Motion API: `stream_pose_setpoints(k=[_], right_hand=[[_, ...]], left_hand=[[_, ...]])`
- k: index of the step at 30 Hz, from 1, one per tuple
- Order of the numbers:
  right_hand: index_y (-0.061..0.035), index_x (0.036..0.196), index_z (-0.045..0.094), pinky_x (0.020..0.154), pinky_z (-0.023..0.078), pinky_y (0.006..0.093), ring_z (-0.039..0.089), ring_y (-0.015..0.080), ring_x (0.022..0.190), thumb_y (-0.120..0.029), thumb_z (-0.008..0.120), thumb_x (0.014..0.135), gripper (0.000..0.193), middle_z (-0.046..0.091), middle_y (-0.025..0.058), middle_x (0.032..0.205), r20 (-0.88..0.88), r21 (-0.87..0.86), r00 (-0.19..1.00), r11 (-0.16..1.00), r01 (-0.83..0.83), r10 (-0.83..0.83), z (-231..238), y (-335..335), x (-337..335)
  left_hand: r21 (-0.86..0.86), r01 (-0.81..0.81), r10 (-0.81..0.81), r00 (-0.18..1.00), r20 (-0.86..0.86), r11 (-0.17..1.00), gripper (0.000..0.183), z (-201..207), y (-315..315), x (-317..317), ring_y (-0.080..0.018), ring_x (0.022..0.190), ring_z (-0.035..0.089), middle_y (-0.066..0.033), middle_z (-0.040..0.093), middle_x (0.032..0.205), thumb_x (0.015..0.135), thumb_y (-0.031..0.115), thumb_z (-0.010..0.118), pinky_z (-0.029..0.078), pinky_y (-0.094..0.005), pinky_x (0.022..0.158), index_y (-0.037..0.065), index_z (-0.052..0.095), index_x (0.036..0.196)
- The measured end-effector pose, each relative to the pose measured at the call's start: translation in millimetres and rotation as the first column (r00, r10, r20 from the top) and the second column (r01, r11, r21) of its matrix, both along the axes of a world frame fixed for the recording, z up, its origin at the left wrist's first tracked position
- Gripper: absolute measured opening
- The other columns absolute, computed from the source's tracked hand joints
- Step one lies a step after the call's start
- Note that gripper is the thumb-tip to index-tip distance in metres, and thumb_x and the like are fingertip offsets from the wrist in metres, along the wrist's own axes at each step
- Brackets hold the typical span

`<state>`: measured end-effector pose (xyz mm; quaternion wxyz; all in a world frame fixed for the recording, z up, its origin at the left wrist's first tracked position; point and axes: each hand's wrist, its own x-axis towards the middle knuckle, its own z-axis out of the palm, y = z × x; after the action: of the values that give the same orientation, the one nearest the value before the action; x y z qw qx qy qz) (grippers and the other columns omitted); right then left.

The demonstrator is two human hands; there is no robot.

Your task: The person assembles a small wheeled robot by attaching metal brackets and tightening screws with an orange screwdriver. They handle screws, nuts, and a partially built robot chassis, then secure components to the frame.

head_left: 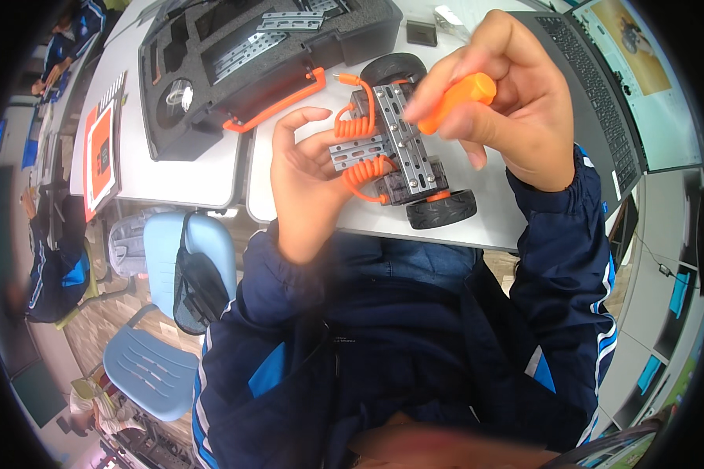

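Note:
A small wheeled chassis of perforated metal beams [405,139] is held over the white table, with a black tire [443,209] at its near end and another [393,70] at its far end. Orange coiled cables [365,173] hang from its dark motor blocks. My left hand [311,168] grips the chassis from the left, its fingers partly hidden behind the metal and cables. In my right hand [516,109] is an orange-handled screwdriver [457,103], pinched between thumb and fingers. Its thin shaft points down-left to the screws along the middle beam.
Behind on the left lies an open black case [211,129] with foam, metal beams and an orange handle [274,105]. An open laptop [594,86] stands at the right. Booklets [102,160] lie at the far left. A blue chair [189,250] is beside the table.

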<state>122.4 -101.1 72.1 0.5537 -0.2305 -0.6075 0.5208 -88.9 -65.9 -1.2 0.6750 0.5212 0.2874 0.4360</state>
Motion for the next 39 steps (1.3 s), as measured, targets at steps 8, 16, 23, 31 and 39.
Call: stream_pose_setpoints(k=[8, 16, 23, 31, 39], right_hand=[[0.0006, 0.118, 0.049, 0.045, 0.037, 0.0165, 0.050, 0.0062, 0.053, -0.026, 0.057, 0.096, 0.036, 0.061, 0.0171, 0.092, 0.298, 0.170, 0.916, 0.960, 0.224, -0.267, 5.9, -7.0, -1.1], [-0.0013, 0.122, 0.047, 0.046, 0.037, 0.0157, 0.047, 0.0046, 0.053, -0.031, 0.058, 0.096, 0.041, 0.064, 0.0156, 0.093, 0.191, 0.166, 0.965, 0.975, 0.150, -0.181, -3.8, -4.4, -4.1], [-0.0002, 0.118, 0.047, 0.048, 0.038, 0.0163, 0.049, 0.0056, 0.055, -0.026, 0.063, 0.093, 0.040, 0.064, 0.0187, 0.096, 0.282, 0.171, 0.900, 0.941, 0.294, -0.332, -1.8, -7.3, -1.4], [0.0002, 0.115, 0.045, 0.045, 0.041, 0.0170, 0.051, 0.0076, 0.051, -0.024, 0.064, 0.092, 0.038, 0.062, 0.0191, 0.094, 0.094, 0.171, 0.977, 0.970, 0.173, -0.191, -5.8, -2.5, -8.1], [0.0017, 0.115, 0.040, 0.044, 0.042, 0.0180, 0.051, 0.0091, 0.044, -0.018, 0.059, 0.095, 0.034, 0.056, 0.0210, 0.103, 0.098, 0.042, 0.969, 0.974, 0.223, -0.226, -8.6, -7.9, -9.0]], left_hand=[[0.003, -0.006, 0.006, 1.000, -0.004, 1.000, 0.071, -1.0, -0.7, 1.1, -0.0231, 0.094, 0.067, -0.0177, 0.066, 0.104, 0.070, -0.009, 0.079, 0.058, -0.0322, 0.080, 0.003, 0.032, 0.122], [-0.004, 0.006, -0.006, 1.000, -0.024, 1.000, 0.071, 1.4, -0.1, 0.4, -0.0231, 0.095, 0.067, -0.0174, 0.066, 0.104, 0.070, -0.009, 0.079, 0.058, -0.0322, 0.081, 0.003, 0.032, 0.122], [-0.043, -0.001, 0.001, 1.000, 0.008, 0.999, 0.071, 2.1, -1.0, 1.5, -0.0232, 0.095, 0.067, -0.0169, 0.066, 0.103, 0.069, -0.009, 0.080, 0.058, -0.0325, 0.081, 0.003, 0.032, 0.122], [0.036, -0.040, 0.042, 0.998, -0.052, 0.999, 0.074, 3.5, -4.6, 1.9, -0.0241, 0.095, 0.067, -0.0177, 0.065, 0.104, 0.069, -0.008, 0.080, 0.058, -0.0334, 0.081, 0.003, 0.031, 0.123], [0.037, -0.080, 0.082, 0.995, -0.060, 0.996, 0.075, 7.8, -8.3, 3.6, -0.0269, 0.096, 0.067, -0.0224, 0.064, 0.105, 0.070, -0.008, 0.080, 0.058, -0.0354, 0.082, 0.004, 0.029, 0.124]])
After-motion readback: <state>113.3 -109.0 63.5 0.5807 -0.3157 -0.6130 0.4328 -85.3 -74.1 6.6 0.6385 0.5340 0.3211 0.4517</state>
